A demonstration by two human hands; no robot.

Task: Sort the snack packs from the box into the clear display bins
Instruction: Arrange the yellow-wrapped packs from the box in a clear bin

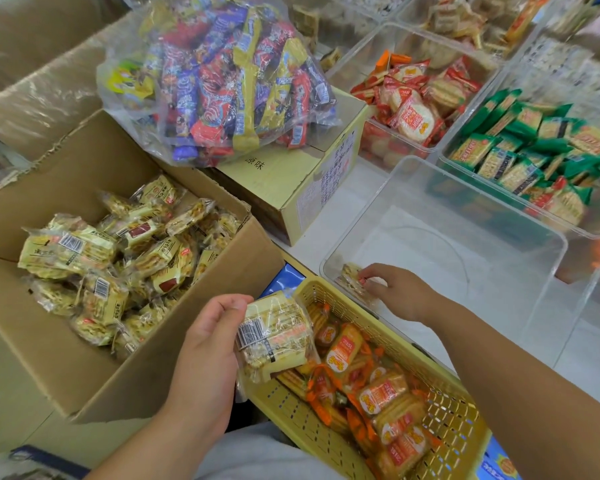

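Observation:
An open cardboard box (pixel 201 317) on the left holds several yellow snack packs (pixel 118 251). My left hand (pixel 208 344) grips a small stack of those yellow packs (pixel 274 337) above the near edge of a yellow basket. My right hand (pixel 392 289) reaches into the near left corner of a clear display bin (pixel 499 244) and pinches one yellow pack (pixel 352 275) at the bin's floor. The rest of that bin shows only its clear bottom.
A yellow plastic basket (pixel 291 407) with orange cracker packs sits in front of me. A bag of mixed colourful snacks (pixel 222 77) lies on a closed carton (pixel 291 188). Further clear bins hold red rice crackers (pixel 413 102) and green cracker packs (pixel 527 147).

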